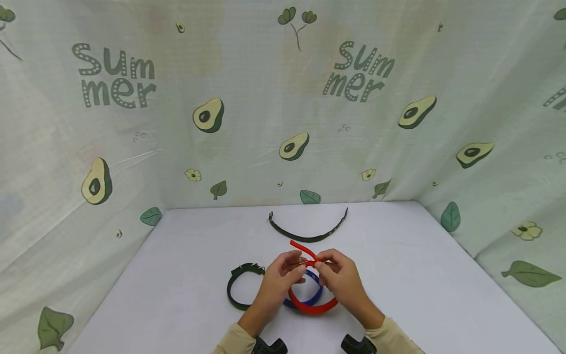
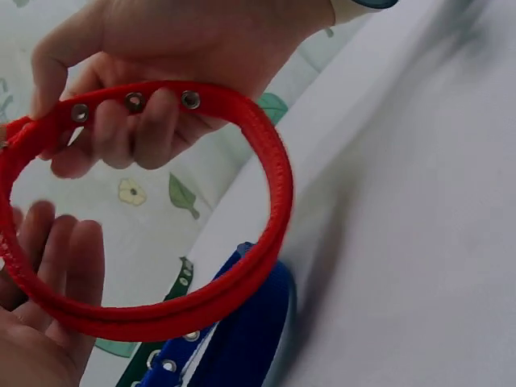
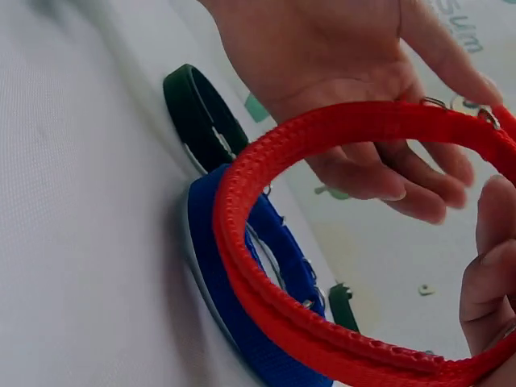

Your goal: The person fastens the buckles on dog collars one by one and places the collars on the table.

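Both hands hold a red collar (image 1: 312, 308) in the air over the white table (image 1: 420, 275), close to the front edge. My left hand (image 1: 295, 268) and right hand (image 1: 323, 268) pinch it where its ends meet at the buckle, and the loop hangs toward me. In the left wrist view the right hand (image 2: 161, 81) grips the red collar (image 2: 266, 201) along its eyelets, with the left fingers (image 2: 56, 266) behind the loop. In the right wrist view the red collar (image 3: 266, 266) fills the frame. A closed blue collar (image 1: 316, 294) lies under it.
A closed dark green collar (image 1: 235, 290) lies left of my hands. An open dark strap (image 1: 308, 238) curves across the table behind them. Avocado-print cloth (image 1: 247, 123) walls the table at the back and both sides.
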Tool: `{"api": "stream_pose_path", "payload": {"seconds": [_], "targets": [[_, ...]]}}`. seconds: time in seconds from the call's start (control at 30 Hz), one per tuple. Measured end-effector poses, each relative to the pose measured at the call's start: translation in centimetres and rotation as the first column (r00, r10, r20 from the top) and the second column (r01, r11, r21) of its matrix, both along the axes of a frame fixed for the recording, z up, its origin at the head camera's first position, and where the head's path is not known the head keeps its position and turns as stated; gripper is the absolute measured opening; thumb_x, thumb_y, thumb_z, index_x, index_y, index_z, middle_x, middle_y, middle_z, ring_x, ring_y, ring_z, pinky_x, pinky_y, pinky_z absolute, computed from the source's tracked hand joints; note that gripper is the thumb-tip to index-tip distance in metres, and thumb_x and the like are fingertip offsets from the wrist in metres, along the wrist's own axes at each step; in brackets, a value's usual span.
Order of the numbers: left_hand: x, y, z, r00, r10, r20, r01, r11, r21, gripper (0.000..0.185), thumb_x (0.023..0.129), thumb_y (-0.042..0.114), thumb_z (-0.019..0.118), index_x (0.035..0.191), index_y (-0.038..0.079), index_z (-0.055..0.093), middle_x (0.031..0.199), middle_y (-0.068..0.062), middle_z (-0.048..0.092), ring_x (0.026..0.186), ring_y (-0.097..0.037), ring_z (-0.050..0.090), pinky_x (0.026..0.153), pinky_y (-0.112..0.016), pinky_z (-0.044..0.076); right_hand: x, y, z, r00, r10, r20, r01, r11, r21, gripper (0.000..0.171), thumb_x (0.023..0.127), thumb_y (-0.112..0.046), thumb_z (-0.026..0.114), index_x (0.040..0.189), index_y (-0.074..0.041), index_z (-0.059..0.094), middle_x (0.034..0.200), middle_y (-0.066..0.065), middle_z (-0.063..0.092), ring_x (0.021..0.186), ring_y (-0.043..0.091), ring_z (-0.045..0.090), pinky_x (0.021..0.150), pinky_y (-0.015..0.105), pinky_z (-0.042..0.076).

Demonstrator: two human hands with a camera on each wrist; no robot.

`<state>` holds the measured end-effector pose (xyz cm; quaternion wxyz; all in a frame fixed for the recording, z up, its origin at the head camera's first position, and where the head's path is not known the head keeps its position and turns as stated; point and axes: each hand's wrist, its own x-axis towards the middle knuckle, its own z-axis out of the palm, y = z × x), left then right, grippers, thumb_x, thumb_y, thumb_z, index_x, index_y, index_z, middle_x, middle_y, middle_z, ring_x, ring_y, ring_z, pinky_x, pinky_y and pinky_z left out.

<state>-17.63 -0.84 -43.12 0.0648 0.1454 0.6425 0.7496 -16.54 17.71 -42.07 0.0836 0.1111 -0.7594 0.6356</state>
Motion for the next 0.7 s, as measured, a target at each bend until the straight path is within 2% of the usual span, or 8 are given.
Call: {"api": "stream_pose_path", "payload": {"seconds": [0.07,0.17,0.23,0.33,0.47,0.7], "targets": [[0.12,0.19,-0.07,1.000,0.001,-0.006,-0.001,0.999,-0.044,0.043,0.097,0.023,0.068,0.132,0.000,0.058,0.120,-0.020,0.064,0.105,-0.033,0.063,0.080,-0.029,0.057,-0.05,0.05,-0.15,1.000,-0.004,-0.009,0.004,0.999,-0.038,0.009,0.098,-0.007,0.062,0.104,-0.001,0.064,0.069,0.012,0.062,0.056,0.031,0.057,0.050,0.027,0.051],[0.24,0.31,0.07,1.000,0.024,-0.010,-0.025,0.997,-0.068,0.033,0.098,0.021,0.068,0.125,0.003,0.064,0.106,-0.019,0.068,0.089,-0.028,0.065,0.069,-0.026,0.055,-0.11,0.08,-0.22,1.000,-0.004,-0.010,0.003,0.996,-0.090,0.011,0.099,-0.006,0.061,0.107,0.000,0.065,0.075,0.016,0.065,0.059,0.032,0.060,0.056,0.031,0.056],[0.30,0.37,0.25,0.999,0.045,-0.019,-0.046,0.996,-0.073,0.029,0.097,0.020,0.068,0.122,0.006,0.066,0.096,-0.016,0.067,0.079,-0.021,0.062,0.063,-0.024,0.051,-0.14,0.06,-0.13,1.000,0.005,-0.004,-0.005,0.992,-0.127,0.014,0.099,-0.006,0.061,0.110,0.001,0.066,0.080,0.019,0.067,0.063,0.034,0.062,0.058,0.032,0.056],[0.37,0.46,0.48,0.997,0.073,-0.032,-0.075,0.994,-0.084,0.031,0.094,0.021,0.072,0.121,0.006,0.066,0.088,-0.009,0.064,0.070,-0.016,0.056,0.059,-0.023,0.048,-0.12,0.00,0.04,1.000,0.031,0.004,-0.030,0.984,-0.174,0.020,0.098,-0.006,0.062,0.117,0.000,0.066,0.094,0.021,0.070,0.071,0.034,0.066,0.059,0.032,0.057],[0.41,0.57,0.52,0.993,0.109,-0.038,-0.113,0.987,-0.115,0.037,0.091,0.027,0.076,0.120,0.007,0.067,0.089,-0.005,0.065,0.071,-0.015,0.054,0.061,-0.022,0.049,-0.06,-0.06,0.13,0.998,0.069,-0.012,-0.070,0.978,-0.198,0.029,0.098,-0.005,0.063,0.126,-0.002,0.062,0.112,0.019,0.067,0.077,0.026,0.068,0.060,0.029,0.057],[0.66,0.70,0.57,0.991,0.121,-0.055,-0.127,0.985,-0.116,0.042,0.090,0.029,0.077,0.122,0.003,0.066,0.097,-0.006,0.070,0.085,-0.018,0.061,0.074,-0.025,0.053,0.01,0.07,0.16,0.992,0.099,-0.075,-0.110,0.980,-0.164,0.035,0.096,-0.001,0.063,0.131,-0.003,0.061,0.112,0.026,0.061,0.080,0.029,0.067,0.061,0.033,0.058]]}}
